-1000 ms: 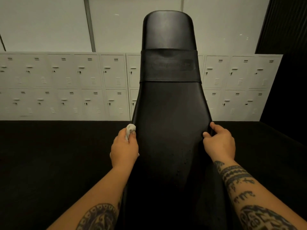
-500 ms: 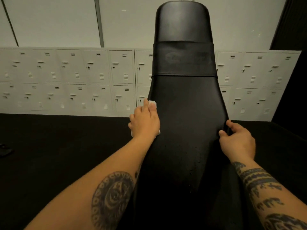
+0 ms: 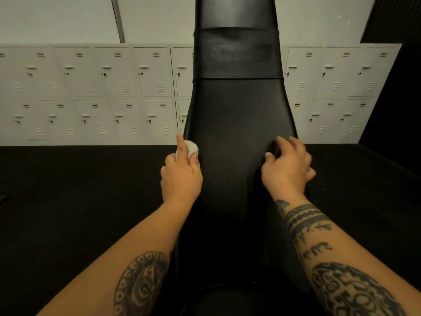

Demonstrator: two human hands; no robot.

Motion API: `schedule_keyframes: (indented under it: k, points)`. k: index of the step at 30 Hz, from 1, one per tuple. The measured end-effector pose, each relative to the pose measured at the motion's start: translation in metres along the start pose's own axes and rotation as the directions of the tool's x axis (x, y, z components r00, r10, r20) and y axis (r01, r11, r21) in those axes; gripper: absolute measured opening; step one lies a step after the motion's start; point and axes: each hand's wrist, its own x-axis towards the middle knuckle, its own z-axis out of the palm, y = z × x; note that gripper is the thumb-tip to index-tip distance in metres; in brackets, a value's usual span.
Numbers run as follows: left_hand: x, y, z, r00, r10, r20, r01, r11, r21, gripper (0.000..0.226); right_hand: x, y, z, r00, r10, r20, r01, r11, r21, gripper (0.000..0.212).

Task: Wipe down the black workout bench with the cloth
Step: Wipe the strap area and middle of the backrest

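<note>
– Along the far wall [image 3: 57, 19], what is there?
– Two rows of pale lockers [image 3: 91, 92], running behind everything from the left to the right. Below them a dark floor [image 3: 68, 201] fills both sides of the view.
– And the bench?
– The black bench [image 3: 239, 110] stands in the middle, its long pad tilting up and away from the person, and its top is cut off by the upper edge of the view. A wide black band [image 3: 237, 53] wraps across the pad high up. It carries a faint mark, too blurred to read.
– Where are the arms?
– Both forearms reach in from below, one on each side of the pad, and both are tattooed.
– What is the right hand doing?
– The right hand [image 3: 287, 169] sits on the pad's right edge. Its thumb and forefinger are bent on the top face, and the outer fingers curl over the side, so it grasps the edge. It is a little blurred.
– And the left?
– The left hand [image 3: 181, 176] is at the pad's left edge, level with the right one. It holds a small white cloth [image 3: 192, 148], bunched into a ball, between the thumb and a forefinger laid straight across it.
– Is the cloth on the bench?
– It is right at the left edge of the pad, just above the knuckles.
– Anything smaller?
– A few tiny specks [image 3: 214, 174] lie on the pad between the two hands.
</note>
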Motion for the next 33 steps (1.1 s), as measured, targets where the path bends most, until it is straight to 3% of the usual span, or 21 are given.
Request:
schedule_keyframes:
  k: [6, 8, 11, 13, 14, 16, 17, 18, 21, 25, 28, 31, 33]
  points:
    - [-0.069, -0.039, -0.008, 0.995, -0.055, 0.085, 0.05, 0.997, 0.066, 0.061, -0.041, -0.027, 0.013, 0.969, -0.243, 0.046, 0.236, 0.964, 0.119, 0.029]
    - [-0.067, -0.04, -0.031, 0.991, -0.078, 0.11, 0.071, 0.996, 0.06, 0.056, -0.054, -0.033, 0.014, 0.941, -0.327, 0.091, 0.292, 0.916, 0.273, 0.022]
    - [-0.052, -0.014, -0.068, 0.985, -0.17, 0.033, 0.173, 0.948, -0.266, 0.045, -0.077, -0.049, 0.017, 0.865, -0.394, 0.311, 0.154, 0.798, 0.583, 0.025]
    - [-0.049, 0.016, -0.083, 0.971, -0.213, 0.111, 0.237, 0.781, -0.577, 0.032, -0.093, -0.064, 0.022, 0.759, -0.46, 0.462, 0.006, 0.713, 0.701, 0.045]
    - [-0.049, 0.031, -0.087, 0.951, -0.215, 0.224, 0.31, 0.618, -0.722, 0.03, -0.098, -0.071, 0.025, 0.75, -0.474, 0.461, -0.028, 0.674, 0.738, 0.052]
    - [-0.05, 0.051, -0.096, 0.884, -0.122, 0.452, 0.468, 0.231, -0.853, 0.035, -0.101, -0.082, 0.027, 0.829, -0.434, 0.354, -0.023, 0.605, 0.796, 0.048]
    - [-0.05, 0.053, -0.099, 0.852, -0.065, 0.519, 0.523, 0.134, -0.842, 0.037, -0.098, -0.085, 0.024, 0.873, -0.397, 0.285, 0.018, 0.61, 0.792, 0.042]
    - [-0.049, 0.051, -0.102, 0.831, -0.011, 0.556, 0.551, 0.151, -0.821, 0.038, -0.092, -0.085, 0.023, 0.899, -0.373, 0.228, 0.068, 0.634, 0.77, 0.037]
    - [-0.039, 0.033, -0.104, 0.864, -0.083, 0.497, 0.47, 0.492, -0.733, 0.035, -0.068, -0.072, 0.021, 0.936, -0.31, 0.166, 0.116, 0.719, 0.686, 0.026]
    - [-0.021, -0.001, -0.089, 0.901, -0.322, 0.292, 0.434, 0.633, -0.641, 0.037, -0.03, -0.056, 0.022, 0.96, -0.253, 0.12, 0.186, 0.896, 0.403, 0.028]
    - [-0.023, -0.023, -0.061, 0.851, -0.343, 0.397, 0.523, 0.628, -0.577, 0.041, -0.025, -0.058, 0.034, 0.897, -0.352, 0.269, 0.335, 0.936, 0.106, 0.036]
    - [-0.036, -0.039, -0.032, 0.794, -0.303, 0.527, 0.598, 0.545, -0.588, 0.044, -0.043, -0.068, 0.046, 0.798, -0.463, 0.385, 0.514, 0.857, -0.035, 0.036]
    - [-0.042, -0.044, -0.019, 0.802, -0.278, 0.528, 0.59, 0.502, -0.632, 0.047, -0.06, -0.067, 0.051, 0.714, -0.546, 0.439, 0.629, 0.775, -0.06, 0.035]
